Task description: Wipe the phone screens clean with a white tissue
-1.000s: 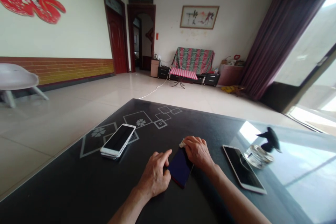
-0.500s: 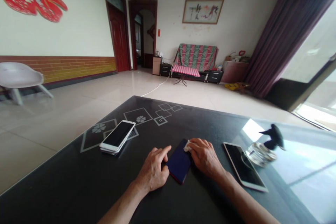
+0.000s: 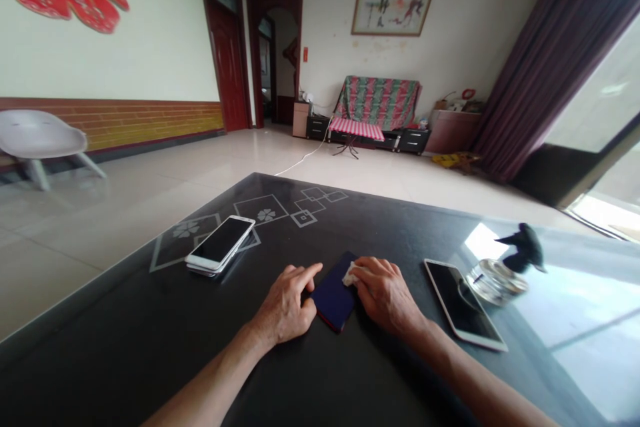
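A dark blue, flat phone (image 3: 334, 297) with a reddish lower edge lies on the black table between my hands. My left hand (image 3: 287, 303) is at its left edge, thumb and index finger apart, the fingertips at or close to the edge. With its fingers closed on a crumpled white tissue (image 3: 349, 273), my right hand (image 3: 383, 292) presses onto the phone's upper right part. To the right lies a white-framed phone or small tablet (image 3: 465, 307), and a clear spray bottle (image 3: 497, 280) with a black nozzle stands beside it.
White phones (image 3: 223, 242) lie stacked at the left of the glossy black table (image 3: 240, 360). Beyond its far edge are a tiled floor, a white chair (image 3: 43, 137) and a small stand with a red-striped top (image 3: 356, 128).
My right hand and the tissue have slid slightly left over the blue phone's surface. My left hand stays at the phone's edge. The whole view has shifted a little.
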Demonstrator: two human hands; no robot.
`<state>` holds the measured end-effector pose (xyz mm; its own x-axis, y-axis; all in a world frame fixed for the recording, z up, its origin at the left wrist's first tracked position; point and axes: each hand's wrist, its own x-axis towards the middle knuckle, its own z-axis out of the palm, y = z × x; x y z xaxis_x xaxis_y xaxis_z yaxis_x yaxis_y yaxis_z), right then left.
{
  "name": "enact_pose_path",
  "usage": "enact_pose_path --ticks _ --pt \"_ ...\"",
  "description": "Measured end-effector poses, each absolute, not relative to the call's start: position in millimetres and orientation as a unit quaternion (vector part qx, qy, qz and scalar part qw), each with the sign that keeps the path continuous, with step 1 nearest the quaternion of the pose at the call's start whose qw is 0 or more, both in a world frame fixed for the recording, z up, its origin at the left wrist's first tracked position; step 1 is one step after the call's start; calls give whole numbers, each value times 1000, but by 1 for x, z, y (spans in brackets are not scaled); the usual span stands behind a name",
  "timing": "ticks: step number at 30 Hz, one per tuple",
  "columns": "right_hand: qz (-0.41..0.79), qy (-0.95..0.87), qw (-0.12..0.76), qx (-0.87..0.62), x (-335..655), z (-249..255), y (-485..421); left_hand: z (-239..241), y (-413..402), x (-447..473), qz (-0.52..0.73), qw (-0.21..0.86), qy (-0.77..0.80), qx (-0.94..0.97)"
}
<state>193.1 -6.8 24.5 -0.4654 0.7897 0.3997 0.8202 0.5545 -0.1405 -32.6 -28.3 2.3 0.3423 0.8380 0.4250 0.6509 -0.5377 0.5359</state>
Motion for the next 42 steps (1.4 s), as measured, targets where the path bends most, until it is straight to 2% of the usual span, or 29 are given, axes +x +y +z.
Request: enact_pose_path --ticks 8,30,42 --pt "-59 -836 240 -491 176 19 20 2 -28 -33 344 132 458 809" --pt "-53 -845 248 -471 183 14 15 5 -29 -34 345 126 454 812" --pt "-1 -868 276 -413 154 16 -6 8 -37 -38 341 155 453 809"
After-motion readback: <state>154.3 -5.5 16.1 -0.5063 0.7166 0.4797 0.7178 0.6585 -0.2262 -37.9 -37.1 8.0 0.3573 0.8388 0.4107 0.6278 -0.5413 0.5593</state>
